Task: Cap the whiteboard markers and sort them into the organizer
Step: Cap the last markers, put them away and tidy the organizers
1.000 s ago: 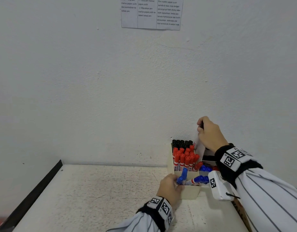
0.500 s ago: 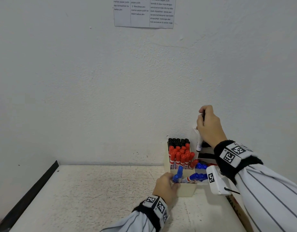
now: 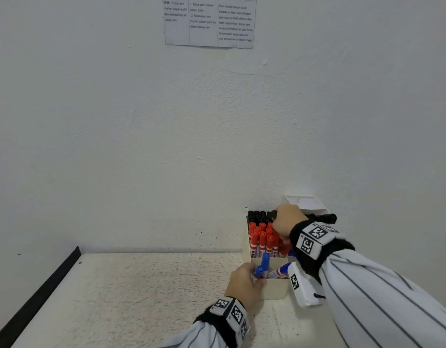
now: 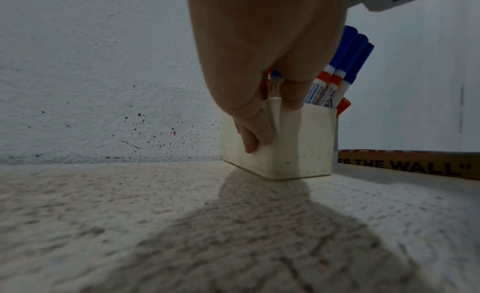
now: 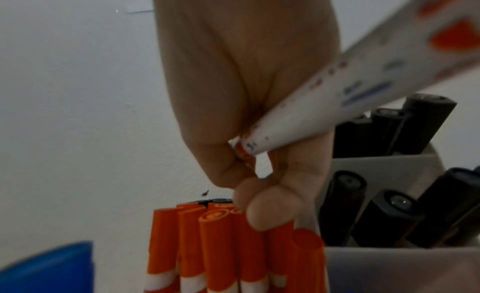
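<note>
Setting: speckled pale table (image 3: 141, 292) against a white wall (image 3: 166, 146), printed sheet (image 3: 209, 21) taped high up.
Organizer: cream organizer (image 3: 275, 288) at the wall — black markers (image 3: 258, 216) at the back, red markers (image 3: 263, 238) in the middle, blue markers (image 4: 350, 59) in front.
Left hand: left hand (image 3: 244, 285) rests on the organizer's front corner, fingers (image 4: 250, 133) curled down over its wall.
Right hand: right hand (image 3: 287, 221) above the red caps, fingers curled — pinching a white marker (image 5: 350, 96) by one end.

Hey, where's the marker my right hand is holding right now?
In the right wrist view, the marker slants up to the right from the right hand, above the red-capped markers, left of the black-capped ones.
</note>
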Tool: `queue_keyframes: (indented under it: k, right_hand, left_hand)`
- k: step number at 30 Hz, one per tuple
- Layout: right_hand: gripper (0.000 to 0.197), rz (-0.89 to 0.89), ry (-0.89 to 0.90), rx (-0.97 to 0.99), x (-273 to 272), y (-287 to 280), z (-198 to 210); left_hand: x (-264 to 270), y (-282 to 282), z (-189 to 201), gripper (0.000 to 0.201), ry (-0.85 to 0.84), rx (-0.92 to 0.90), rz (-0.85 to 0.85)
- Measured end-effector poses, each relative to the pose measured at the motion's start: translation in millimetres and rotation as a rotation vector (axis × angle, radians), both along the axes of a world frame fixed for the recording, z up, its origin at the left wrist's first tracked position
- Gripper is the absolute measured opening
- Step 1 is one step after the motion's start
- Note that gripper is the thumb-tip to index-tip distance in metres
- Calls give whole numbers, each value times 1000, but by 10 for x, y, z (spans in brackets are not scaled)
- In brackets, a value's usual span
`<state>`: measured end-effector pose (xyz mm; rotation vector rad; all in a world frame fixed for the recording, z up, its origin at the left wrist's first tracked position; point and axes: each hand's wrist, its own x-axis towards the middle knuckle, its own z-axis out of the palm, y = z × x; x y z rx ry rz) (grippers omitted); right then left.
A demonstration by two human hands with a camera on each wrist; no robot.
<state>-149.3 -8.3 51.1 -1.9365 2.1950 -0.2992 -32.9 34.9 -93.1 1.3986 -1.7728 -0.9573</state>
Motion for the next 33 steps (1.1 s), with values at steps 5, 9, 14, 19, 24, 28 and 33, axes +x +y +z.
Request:
queue_keyframes:
  k: [5, 9, 14, 19, 24, 28, 33]
  right_hand:
    - [25, -18, 81, 80, 78, -86, -63]
    - [31, -69, 81, 23, 43, -139, -126]
    - [30, -79, 107, 0, 37, -157, -159]
    - [31, -76, 140, 5, 62, -171, -148]
    - [31, -78, 161, 11, 67, -167, -137]
    - [32, -66, 187, 17, 69, -158, -123]
    - [33, -49, 219, -62, 75, -188, -109]
  left_hand:
    - [16, -34, -26, 28, 5, 10, -7]
    - [24, -41, -40, 25, 13, 16, -17]
    - [25, -31, -41, 13, 20, -19, -20]
    - [8, -21, -52, 23, 29, -113, -36]
    - [-5, -28, -63, 26, 70, -155, -10]
    - [-26, -30, -85, 60, 121, -57, 25]
    - [-53, -78, -193, 71, 104, 2, 9]
